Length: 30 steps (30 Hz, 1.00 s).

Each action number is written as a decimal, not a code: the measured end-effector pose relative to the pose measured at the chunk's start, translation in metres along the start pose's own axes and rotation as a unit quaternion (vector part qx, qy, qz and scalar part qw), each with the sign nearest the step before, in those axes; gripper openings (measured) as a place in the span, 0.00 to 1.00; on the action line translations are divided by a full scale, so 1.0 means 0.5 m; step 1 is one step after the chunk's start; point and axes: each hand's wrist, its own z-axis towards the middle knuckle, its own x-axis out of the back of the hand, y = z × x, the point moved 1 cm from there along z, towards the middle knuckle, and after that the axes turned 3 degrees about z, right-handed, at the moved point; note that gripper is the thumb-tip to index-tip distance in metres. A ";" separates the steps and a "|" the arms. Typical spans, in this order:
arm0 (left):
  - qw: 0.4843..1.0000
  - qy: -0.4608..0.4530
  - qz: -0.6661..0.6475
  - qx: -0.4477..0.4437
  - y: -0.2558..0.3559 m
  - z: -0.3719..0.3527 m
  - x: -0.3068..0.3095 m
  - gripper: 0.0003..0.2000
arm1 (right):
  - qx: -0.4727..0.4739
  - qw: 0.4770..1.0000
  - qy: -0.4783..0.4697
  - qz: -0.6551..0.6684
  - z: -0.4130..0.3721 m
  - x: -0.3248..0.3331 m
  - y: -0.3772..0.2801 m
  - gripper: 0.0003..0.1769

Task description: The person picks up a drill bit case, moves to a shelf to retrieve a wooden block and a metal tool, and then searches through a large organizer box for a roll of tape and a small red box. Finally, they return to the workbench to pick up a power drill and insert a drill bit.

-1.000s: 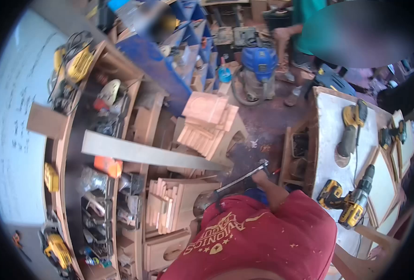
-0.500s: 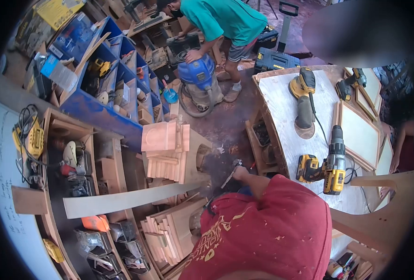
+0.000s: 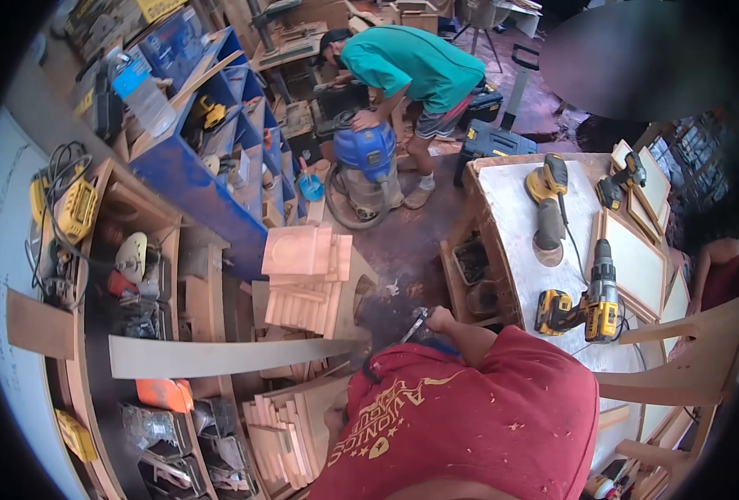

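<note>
Clock directions taken from the right hand. Nearest: wearer's red shirt (image 3: 469,400), wood chips on it, at 6 o'clock. Right hand (image 3: 442,320) just past it, fingers curled round a grey metal tool (image 3: 419,316); tool sits at 9, its lower end hidden by the shirt. Left hand out of sight, grip can't be told.

Stacked wood pieces (image 3: 284,442) at 8. Pale curved strip (image 3: 219,358) at 9, running out past the shelving (image 3: 86,358). Second wood stack (image 3: 303,267) between 9 and 10, on a wooden stand (image 3: 354,271).

Worktop (image 3: 503,179) from 1 to 3: yellow/black drill (image 3: 590,304) at 3, sander (image 3: 549,200) at 1, smaller drill (image 3: 622,181) at 2, framed panels (image 3: 634,262) between 2 and 3.

Further out: blue shelf unit (image 3: 190,196) at 10, blue-topped vacuum (image 3: 363,154) at 11. Co-worker in green shirt (image 3: 419,67) at 12, bent over, one hand on the vacuum top. Dark toolbox (image 3: 499,142) between 12 and 1.
</note>
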 end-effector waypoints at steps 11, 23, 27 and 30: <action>0.998 -0.055 0.036 0.005 -0.056 0.044 0.034 0.21 | 0.042 0.989 0.068 0.125 -0.008 -0.003 -0.131 0.19; 0.982 -0.126 0.080 -0.116 0.349 0.394 -0.031 0.19 | 0.141 0.771 0.291 0.549 0.155 0.525 -0.331 0.13; 0.974 -0.121 0.092 -0.167 0.603 0.571 -0.071 0.19 | 0.187 0.668 0.377 0.614 0.271 0.760 -0.352 0.13; 0.968 -0.122 0.108 -0.194 0.772 0.672 -0.076 0.18 | 0.187 0.620 0.460 0.607 0.321 0.884 -0.295 0.12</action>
